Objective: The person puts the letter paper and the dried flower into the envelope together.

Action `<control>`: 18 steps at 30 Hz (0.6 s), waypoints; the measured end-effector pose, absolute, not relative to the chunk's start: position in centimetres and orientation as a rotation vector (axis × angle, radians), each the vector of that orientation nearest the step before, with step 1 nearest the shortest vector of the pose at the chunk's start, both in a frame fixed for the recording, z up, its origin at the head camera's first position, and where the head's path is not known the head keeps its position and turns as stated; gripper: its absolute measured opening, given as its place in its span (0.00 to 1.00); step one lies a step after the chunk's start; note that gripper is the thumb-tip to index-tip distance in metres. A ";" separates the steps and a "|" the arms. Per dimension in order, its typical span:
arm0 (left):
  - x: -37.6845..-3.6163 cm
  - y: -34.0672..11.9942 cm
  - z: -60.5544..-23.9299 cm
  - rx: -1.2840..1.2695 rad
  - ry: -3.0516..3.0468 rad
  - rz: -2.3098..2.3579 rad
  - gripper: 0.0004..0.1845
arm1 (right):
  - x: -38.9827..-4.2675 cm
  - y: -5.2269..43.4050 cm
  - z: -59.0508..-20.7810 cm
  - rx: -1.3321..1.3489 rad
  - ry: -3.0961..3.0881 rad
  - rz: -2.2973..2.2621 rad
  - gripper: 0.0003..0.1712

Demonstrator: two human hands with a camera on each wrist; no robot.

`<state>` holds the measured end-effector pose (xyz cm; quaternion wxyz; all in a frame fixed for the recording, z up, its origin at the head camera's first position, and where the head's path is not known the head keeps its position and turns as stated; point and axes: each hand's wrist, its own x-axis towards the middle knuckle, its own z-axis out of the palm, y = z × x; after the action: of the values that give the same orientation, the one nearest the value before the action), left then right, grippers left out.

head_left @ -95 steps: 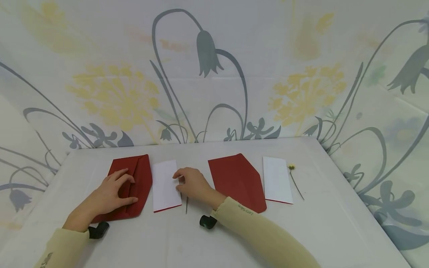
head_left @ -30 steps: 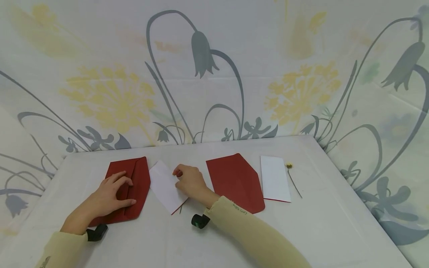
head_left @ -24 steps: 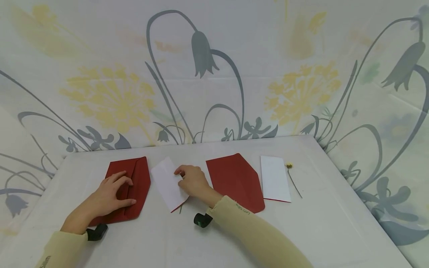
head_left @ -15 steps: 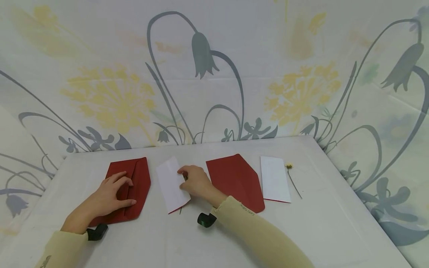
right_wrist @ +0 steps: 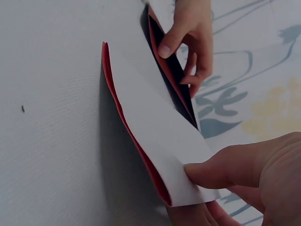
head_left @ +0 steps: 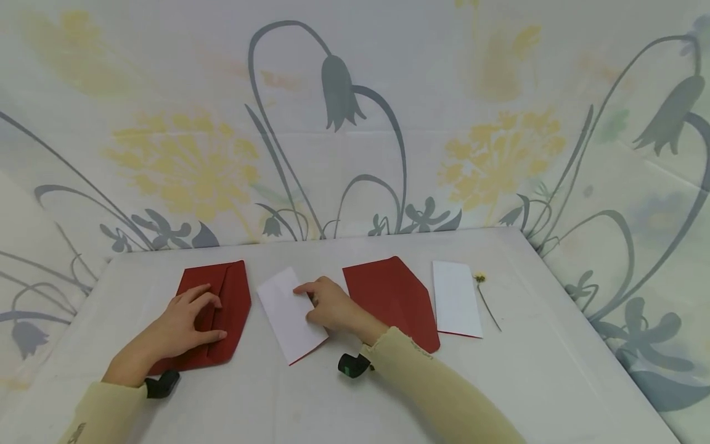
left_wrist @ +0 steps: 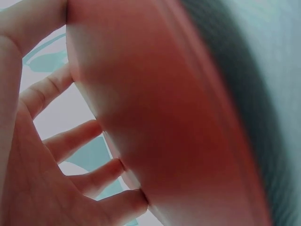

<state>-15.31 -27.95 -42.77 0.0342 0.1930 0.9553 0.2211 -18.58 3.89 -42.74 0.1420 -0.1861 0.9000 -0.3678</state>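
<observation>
The flat paper envelope (head_left: 216, 311) under the left hand is dark red, as is the second flat paper envelope (head_left: 394, 299). The folded paper card (head_left: 288, 314) is white outside, red along its edge. The fabric backdrop (head_left: 355, 123) shows grey stems and yellow blooms. The small dried flower (head_left: 480, 277) appears pale yellow.

Left hand (head_left: 185, 322) flat, right hand (head_left: 333, 305) pinching

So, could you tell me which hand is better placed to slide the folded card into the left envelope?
Probably the right hand: it already grips the folded card, while the left hand rests flat on the envelope.
</observation>
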 end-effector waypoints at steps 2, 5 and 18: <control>-15.3 -28.0 -42.7 0.602 2.940 0.686 0.26 | -18.6 4.0 -42.9 -0.536 2.579 -1.072 0.30; -15.4 -28.0 -42.6 0.611 2.941 0.694 0.26 | -18.5 4.3 -42.9 -0.524 2.554 -1.104 0.30; -15.5 -28.0 -42.5 0.619 2.953 0.683 0.26 | -18.1 5.0 -42.0 -0.466 2.528 -1.286 0.15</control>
<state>-15.48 -27.95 -42.53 0.0240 0.2000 0.9543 0.2207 -18.09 5.05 -42.04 0.1331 -0.1608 0.8716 -0.4435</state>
